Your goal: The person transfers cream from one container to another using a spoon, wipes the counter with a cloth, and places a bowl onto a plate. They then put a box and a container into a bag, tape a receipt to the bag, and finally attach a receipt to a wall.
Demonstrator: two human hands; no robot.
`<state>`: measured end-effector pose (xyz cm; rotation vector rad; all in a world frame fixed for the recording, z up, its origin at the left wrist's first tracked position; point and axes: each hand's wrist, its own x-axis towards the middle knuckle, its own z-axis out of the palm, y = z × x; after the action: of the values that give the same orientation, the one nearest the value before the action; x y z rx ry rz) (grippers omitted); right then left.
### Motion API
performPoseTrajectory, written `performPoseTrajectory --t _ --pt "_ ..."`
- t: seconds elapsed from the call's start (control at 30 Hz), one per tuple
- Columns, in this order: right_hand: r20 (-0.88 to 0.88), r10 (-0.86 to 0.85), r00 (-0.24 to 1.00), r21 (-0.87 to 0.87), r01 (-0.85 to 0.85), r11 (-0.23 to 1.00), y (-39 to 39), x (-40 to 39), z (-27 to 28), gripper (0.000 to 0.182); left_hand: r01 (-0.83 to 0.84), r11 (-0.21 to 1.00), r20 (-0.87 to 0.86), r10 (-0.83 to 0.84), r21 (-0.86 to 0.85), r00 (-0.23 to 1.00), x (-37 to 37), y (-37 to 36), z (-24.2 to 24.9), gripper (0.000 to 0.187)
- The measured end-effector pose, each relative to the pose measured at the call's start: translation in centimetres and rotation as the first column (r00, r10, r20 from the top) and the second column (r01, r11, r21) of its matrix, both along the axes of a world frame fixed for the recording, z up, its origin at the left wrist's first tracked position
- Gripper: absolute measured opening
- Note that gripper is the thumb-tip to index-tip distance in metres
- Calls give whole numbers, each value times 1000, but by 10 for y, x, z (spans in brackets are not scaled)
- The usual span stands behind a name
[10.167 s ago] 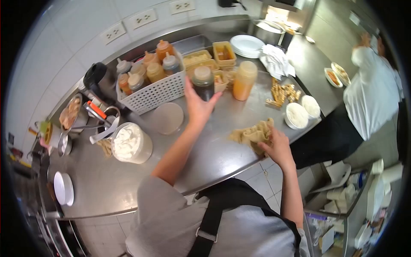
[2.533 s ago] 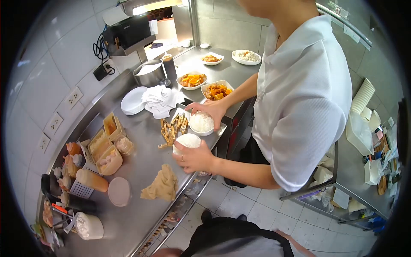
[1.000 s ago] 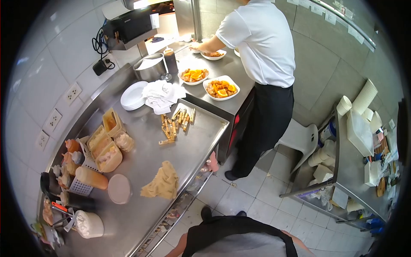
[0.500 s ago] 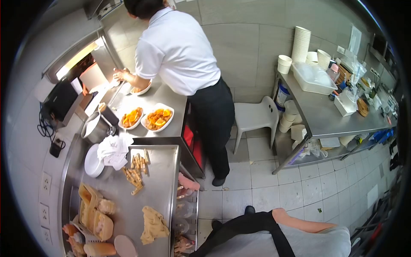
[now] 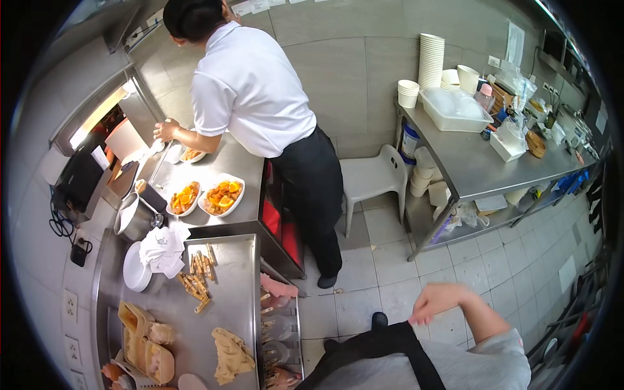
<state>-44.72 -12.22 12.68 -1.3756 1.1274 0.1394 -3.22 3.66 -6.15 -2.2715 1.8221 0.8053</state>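
Observation:
My right hand is raised at the lower right, above the floor and in front of my waist. Its fingers are pinched together at the upper edge of my black apron, which lies over a grey shirt. My left hand does not show. Nearest on the left is the metal counter, bearing several clothespin-like wooden pieces and a crumpled tan cloth.
A person in a white shirt leans over the far counter beside bowls of orange-topped food. White plates and napkins lie nearby. A white stool stands beside a steel table holding stacked cups.
My right hand has come up into view from behind the apron's edge, its elbow now bent. The view has shifted slightly. The other person's arm has moved a little.

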Motion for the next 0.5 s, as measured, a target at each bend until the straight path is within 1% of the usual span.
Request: performPoseTrajectory --t 0.07,0.1,0.13,0.17,0.2,0.23,0.27,0.33,0.37,0.4,0.43,0.47,0.5 --pt "175 -209 962 -75 225 972 -18 -22 -32 34 33 999 5 -33 -10 999 1 -4 1 30" --pt "174 -345 922 -178 374 910 -27 -24 -52 33 64 998 1 -64 -23 998 5 -11 4 30" --pt "187 -504 843 -273 538 798 -31 -25 -76 33 101 994 9 -100 -49 995 4 -22 8 30" --pt "140 -612 778 -412 608 679 -31 -18 -102 34 158 984 19 -157 -77 987 3 -35 11 30" --pt "50 -621 782 -768 428 477 -23 -7 -131 34 211 971 19 -210 -109 977 0 -50 16 30" --pt "-10 -558 830 -798 329 504 -13 1 -168 34 266 954 15 -267 -138 964 -4 -64 20 30" --pt "-81 -474 877 -822 210 529 -5 8 -192 34 325 931 11 -327 -165 945 -12 -79 24 30" --pt "-141 -251 958 -597 120 793 12 18 -195 38 441 871 -7 -453 -217 892 -39 -111 32 30" --pt "-136 -294 946 -594 159 789 26 13 -218 38 498 833 0 -514 -241 858 -56 -126 36 30" --pt "-56 -458 887 -523 365 770 43 3 -257 40 535 812 3 -549 -235 836 -72 -137 43 30" --pt "13 -645 764 -434 586 685 71 -19 -295 41 556 785 -106 -600 -274 793 -111 -159 56 36" --pt "-155 -681 715 -374 596 711 95 -40 -318 42 534 786 -222 -607 -312 763 -141 -170 66 43" --pt "-319 -683 657 -307 610 731 124 -62 -339 44 559 769 -222 -631 -311 744 -163 -177 75 43"
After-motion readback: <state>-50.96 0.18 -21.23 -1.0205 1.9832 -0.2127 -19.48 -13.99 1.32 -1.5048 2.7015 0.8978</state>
